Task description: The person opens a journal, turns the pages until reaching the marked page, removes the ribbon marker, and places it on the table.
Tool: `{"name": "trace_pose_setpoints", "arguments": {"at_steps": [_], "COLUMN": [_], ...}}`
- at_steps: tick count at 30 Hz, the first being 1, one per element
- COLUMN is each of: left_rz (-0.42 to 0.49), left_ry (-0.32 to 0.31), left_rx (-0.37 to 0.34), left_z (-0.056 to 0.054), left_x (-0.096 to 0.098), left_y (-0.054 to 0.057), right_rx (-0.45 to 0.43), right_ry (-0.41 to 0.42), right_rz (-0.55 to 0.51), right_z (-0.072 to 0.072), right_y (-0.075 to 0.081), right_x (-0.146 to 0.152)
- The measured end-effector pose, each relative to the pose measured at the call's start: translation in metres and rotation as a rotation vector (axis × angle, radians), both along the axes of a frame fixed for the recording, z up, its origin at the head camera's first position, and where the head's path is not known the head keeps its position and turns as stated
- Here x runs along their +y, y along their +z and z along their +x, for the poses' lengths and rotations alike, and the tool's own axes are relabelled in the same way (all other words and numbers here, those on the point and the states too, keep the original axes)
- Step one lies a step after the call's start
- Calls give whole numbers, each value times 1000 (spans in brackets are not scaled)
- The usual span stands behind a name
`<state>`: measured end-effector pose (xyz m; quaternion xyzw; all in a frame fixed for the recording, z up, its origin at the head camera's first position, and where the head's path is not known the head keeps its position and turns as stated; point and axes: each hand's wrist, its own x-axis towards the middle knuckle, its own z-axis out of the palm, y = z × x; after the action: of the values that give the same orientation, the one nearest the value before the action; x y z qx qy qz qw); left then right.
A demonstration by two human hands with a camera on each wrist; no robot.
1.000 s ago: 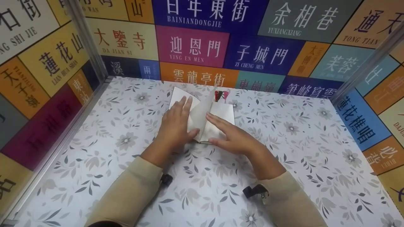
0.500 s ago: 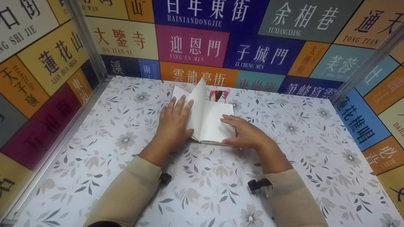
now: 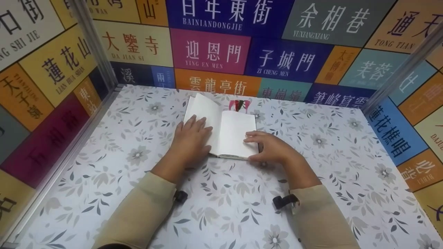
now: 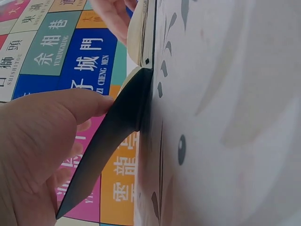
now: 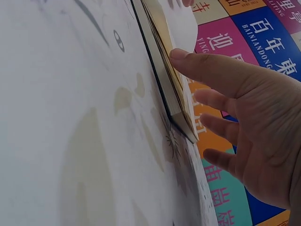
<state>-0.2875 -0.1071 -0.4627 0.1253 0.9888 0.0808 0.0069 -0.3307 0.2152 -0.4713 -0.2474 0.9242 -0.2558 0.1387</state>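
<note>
An open notebook (image 3: 237, 133) with blank white pages lies on the table, its right half flat. The left wrist view shows the dark underside of its left cover (image 4: 106, 141) slanting up from the table. My left hand (image 3: 192, 138) rests on the left page, fingers spread and fairly straight, thumb toward the spine. My right hand (image 3: 271, 147) is at the right page's outer edge, fingers loosely bent over the page. In the right wrist view, the right thumb (image 5: 207, 68) touches the near edge of the page block (image 5: 176, 99).
A small pink, red and dark item (image 3: 239, 105) shows just behind the notebook. The table (image 3: 221, 214) has a grey leaf-and-flower cover. Panels with colourful lettered signs (image 3: 211, 50) stand at the back and both sides, with clear strips at the corners.
The right hand has moved right, off the middle pages to the outer edge. A raised page has swung left and now lies over the left side. The left hand has drawn slightly nearer.
</note>
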Motion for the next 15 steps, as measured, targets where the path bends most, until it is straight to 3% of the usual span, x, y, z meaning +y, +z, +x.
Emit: {"name": "trace_pose_setpoints", "arguments": {"at_steps": [15], "left_rz": [19], "left_ry": [-4], "left_rx": [-59], "left_z": [-1], "left_x": [-4], "left_y": [-6], "right_rx": [-56], "right_ry": [-18], "right_rz": [15], "right_z": [2], "right_y": [-3], "right_x": [0]}}
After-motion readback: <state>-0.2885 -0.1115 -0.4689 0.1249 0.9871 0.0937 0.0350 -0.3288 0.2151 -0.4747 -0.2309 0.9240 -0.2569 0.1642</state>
